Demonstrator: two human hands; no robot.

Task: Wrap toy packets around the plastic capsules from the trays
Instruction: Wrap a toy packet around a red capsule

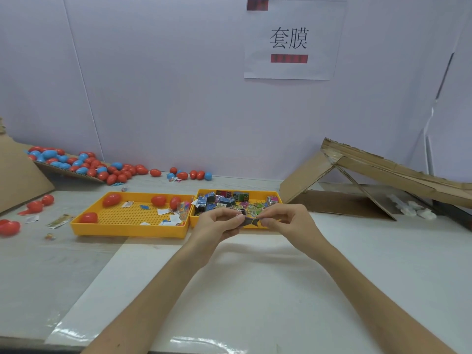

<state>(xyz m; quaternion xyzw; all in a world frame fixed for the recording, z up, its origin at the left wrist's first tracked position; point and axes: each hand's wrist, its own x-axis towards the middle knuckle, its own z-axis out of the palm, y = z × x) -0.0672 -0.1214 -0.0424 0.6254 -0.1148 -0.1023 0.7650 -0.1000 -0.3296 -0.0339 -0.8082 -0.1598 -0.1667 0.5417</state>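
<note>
Left hand (219, 221) and right hand (286, 217) each pinch one end of a dark toy packet (249, 221), stretched between them. Packet held above the bench (255, 290), just in front of the yellow packet tray (277, 198). Red capsules (111, 199) lie in the left tray (127, 229).

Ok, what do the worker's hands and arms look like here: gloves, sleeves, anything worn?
The left hand and right hand are bare: no gloves, and no ring, watch or band shows. The left forearm and right forearm are uncovered too, with no sleeve in view down to the bottom edge of the picture.
</note>
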